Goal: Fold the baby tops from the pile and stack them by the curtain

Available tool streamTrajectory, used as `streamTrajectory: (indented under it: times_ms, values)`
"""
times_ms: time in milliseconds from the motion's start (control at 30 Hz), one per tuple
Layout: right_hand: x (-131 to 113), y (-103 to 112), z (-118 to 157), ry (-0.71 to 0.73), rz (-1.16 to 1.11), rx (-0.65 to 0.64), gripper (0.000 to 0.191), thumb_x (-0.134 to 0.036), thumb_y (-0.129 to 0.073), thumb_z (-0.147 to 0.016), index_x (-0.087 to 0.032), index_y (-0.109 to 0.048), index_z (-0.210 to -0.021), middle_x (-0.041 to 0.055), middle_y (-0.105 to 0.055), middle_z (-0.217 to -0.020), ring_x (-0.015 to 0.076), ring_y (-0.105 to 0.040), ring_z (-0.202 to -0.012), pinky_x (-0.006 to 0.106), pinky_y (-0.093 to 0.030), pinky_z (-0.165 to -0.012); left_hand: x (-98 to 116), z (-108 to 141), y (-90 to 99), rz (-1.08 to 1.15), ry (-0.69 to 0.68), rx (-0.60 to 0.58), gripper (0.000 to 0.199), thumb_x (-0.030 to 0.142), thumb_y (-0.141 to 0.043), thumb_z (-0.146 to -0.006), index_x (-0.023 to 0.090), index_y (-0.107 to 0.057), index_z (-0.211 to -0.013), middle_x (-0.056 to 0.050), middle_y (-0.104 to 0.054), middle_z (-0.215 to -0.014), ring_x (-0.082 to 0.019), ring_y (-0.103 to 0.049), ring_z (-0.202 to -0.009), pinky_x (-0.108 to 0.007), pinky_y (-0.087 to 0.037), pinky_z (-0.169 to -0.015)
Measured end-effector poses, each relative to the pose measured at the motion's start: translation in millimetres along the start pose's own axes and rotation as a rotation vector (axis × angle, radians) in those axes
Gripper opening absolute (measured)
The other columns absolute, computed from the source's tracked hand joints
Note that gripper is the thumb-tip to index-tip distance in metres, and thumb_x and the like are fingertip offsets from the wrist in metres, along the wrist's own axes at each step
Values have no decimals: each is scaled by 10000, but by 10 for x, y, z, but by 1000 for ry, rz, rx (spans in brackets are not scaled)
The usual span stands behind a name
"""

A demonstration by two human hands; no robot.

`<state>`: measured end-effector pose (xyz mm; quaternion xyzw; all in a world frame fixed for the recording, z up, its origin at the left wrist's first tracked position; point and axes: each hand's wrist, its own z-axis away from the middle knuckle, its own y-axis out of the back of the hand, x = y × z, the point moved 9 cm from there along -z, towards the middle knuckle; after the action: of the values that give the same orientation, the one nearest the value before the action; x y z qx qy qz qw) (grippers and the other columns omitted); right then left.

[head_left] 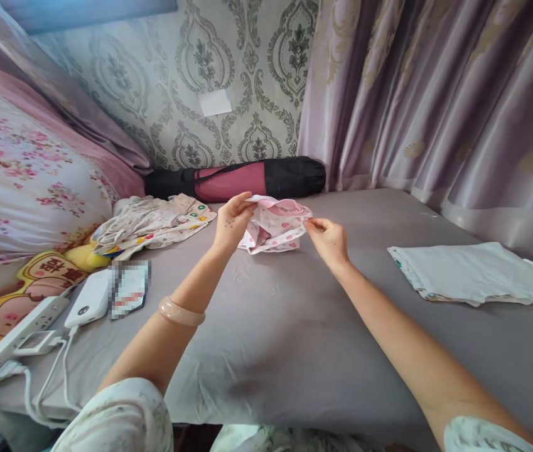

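Over the middle of the grey-covered bed (294, 345), a small pair of white underpants (282, 229) with pink spots is stretched between my hands. Its opening gapes and shows pink inside; the lower part hangs close to the sheet. My left hand (235, 220) is closed on the upper left edge, thumb and fingers pinched together. On the opposite side, my right hand (328, 240) pinches the right edge. A pale bangle (181, 312) circles my left wrist.
Rumpled patterned clothes (153, 226) lie left, near a yellow plush pillow (35, 289). A white power bank (90, 298), a pixelated object (129, 289) and a power strip (44, 314) with cables are closer. A folded white cloth (478, 273) lies right; a black-and-maroon bag (233, 181) stretches along the wall.
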<state>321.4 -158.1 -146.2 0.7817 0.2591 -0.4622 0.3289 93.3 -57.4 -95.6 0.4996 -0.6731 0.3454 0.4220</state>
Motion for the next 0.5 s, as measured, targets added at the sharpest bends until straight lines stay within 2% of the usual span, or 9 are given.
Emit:
streamTrajectory:
  times_ms: [133, 233, 300, 367, 433, 500]
  values:
    - [-99, 141, -144, 48, -52, 34, 354, -505, -736, -691, -172, -656, -784, 84, -728, -799, 218, -679, -747, 334, -521, -728, -49, 24, 143, -50, 7, 51, 366, 307, -734, -675, 136, -682, -994, -77, -738, -885, -203, -689, -878, -313, -526, -812]
    - [-153, 153, -203, 57, -89, -40, 440, -503, -791, -631, -184, -635, -891, 44, -703, -775, 190, -653, -711, 331, -522, -704, -74, 53, 202, -100, 16, 53, 354, 400, -741, -680, 133, -705, -909, -53, -718, -772, -163, -655, -722, -267, -503, -688]
    - [-190, 132, -207, 36, -131, -141, 501, -497, -807, -620, -189, -636, -977, 34, -700, -793, 186, -648, -732, 338, -528, -722, -113, 65, 247, -153, 29, 55, 364, 452, -730, -688, 136, -712, -869, -26, -679, -684, -137, -601, -631, -245, -457, -605]
    - [-234, 78, -172, -7, -184, -295, 478, -503, -798, -642, -190, -664, -977, 46, -709, -837, 191, -650, -777, 353, -533, -766, -176, 71, 296, -217, 48, 58, 369, 480, -708, -706, 144, -716, -858, -3, -628, -623, -123, -541, -573, -237, -400, -548]
    - [-278, 29, -106, -69, -228, -451, 418, -502, -793, -661, -190, -696, -921, 55, -715, -869, 194, -653, -811, 366, -537, -809, -236, 73, 348, -294, 49, 69, 348, 476, -684, -728, 154, -716, -856, 2, -601, -628, -125, -518, -581, -240, -379, -546]
    - [-311, 31, -52, -142, -259, -539, 361, -470, -807, -665, -192, -707, -873, 52, -714, -877, 190, -655, -825, 373, -544, -833, -263, 77, 403, -391, 20, 100, 306, 450, -671, -741, 164, -706, -841, -12, -603, -696, -140, -534, -651, -248, -406, -594]
